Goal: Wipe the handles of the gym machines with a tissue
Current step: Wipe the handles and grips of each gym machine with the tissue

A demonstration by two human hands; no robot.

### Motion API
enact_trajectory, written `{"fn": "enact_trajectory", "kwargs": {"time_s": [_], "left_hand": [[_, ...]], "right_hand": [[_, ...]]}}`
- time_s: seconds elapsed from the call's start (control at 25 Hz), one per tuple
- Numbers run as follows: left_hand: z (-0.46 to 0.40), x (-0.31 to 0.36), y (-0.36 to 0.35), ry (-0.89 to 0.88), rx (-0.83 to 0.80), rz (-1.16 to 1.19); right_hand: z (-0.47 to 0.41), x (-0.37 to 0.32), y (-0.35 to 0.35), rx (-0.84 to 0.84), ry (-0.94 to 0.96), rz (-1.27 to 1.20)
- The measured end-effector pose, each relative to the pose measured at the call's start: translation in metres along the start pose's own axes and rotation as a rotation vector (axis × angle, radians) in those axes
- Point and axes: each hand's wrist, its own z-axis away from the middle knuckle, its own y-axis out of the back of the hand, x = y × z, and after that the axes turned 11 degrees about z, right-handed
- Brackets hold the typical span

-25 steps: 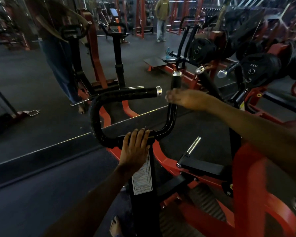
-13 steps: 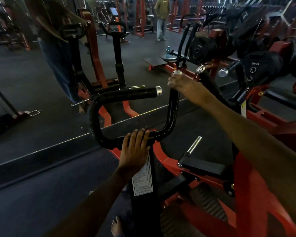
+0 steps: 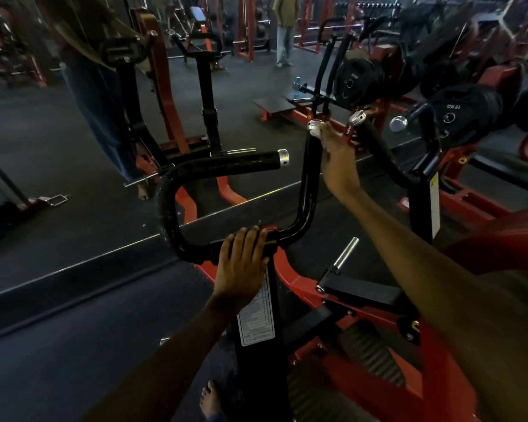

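The left hand lies on the black crossbar of the U-shaped handle, its fingers curled over the top of the bar. The right hand reaches to 12 o'clock and rests against the upright grip, just below its silver end cap; I cannot tell whether its fingers close on the grip or hold a tissue. The horizontal grip stands free at 10 o'clock from the left hand, and a weight plate hangs at 2 o'clock.
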Motion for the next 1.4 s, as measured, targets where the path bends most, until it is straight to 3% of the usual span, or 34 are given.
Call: {"fn": "enact_trajectory", "kwargs": {"time_s": [0.12,0.2,0.28,0.36,0.48,0.56,0.64,0.68,0.76,0.92,1.04,1.12,1.28,1.32,1.4], "left_hand": [[0.003,0.001,0.0,0.004,-0.014,0.005],[-0.001,0.0,-0.001,0.01,-0.009,0.011],[-0.002,0.001,0.0,-0.001,0.012,0.012],[0.001,0.0,-0.001,-0.012,0.034,0.005],[0.005,-0.001,-0.003,-0.028,0.037,-0.001],[0.004,-0.002,-0.004,-0.027,0.041,-0.005],[0.0,-0.002,-0.005,-0.016,0.044,0.005],[0.0,-0.001,-0.005,-0.011,0.045,0.015],[0.002,0.0,-0.005,-0.006,0.04,0.035],[0.004,0.001,-0.004,0.001,0.035,0.057],[0.0,0.0,-0.002,0.0,0.042,0.047],[0.0,0.001,0.0,-0.002,0.037,0.037],[0.003,0.0,0.0,0.007,0.003,0.038],[0.001,0.0,0.0,0.014,-0.003,0.037],[-0.002,-0.001,0.0,0.026,-0.012,0.033]], "right_hand": [[0.034,-0.014,-0.006,0.011,-0.287,-0.235],[0.012,-0.006,-0.003,-0.189,-0.625,-0.397],[-0.029,-0.004,0.009,-0.278,-0.771,-0.645],[-0.056,-0.008,0.021,-0.269,-0.77,-0.648],[-0.053,-0.023,0.019,-0.207,-0.638,-0.314],[-0.049,-0.032,0.012,-0.159,-0.558,-0.326],[-0.063,-0.027,0.007,-0.12,-0.699,-0.639],[-0.067,-0.023,0.006,-0.172,-0.791,-0.867],[-0.052,-0.006,0.002,-0.305,-0.786,-0.993],[-0.032,0.016,-0.005,-0.547,-0.702,-0.845],[-0.064,0.015,0.006,-0.391,-0.715,-0.91],[-0.052,0.003,0.015,-0.387,-0.681,-0.96],[0.016,0.008,0.015,-0.75,-0.603,-0.739],[0.018,0.01,0.013,-0.773,-0.596,-0.67],[0.003,0.007,0.014,-0.664,-0.67,-0.737]]}}
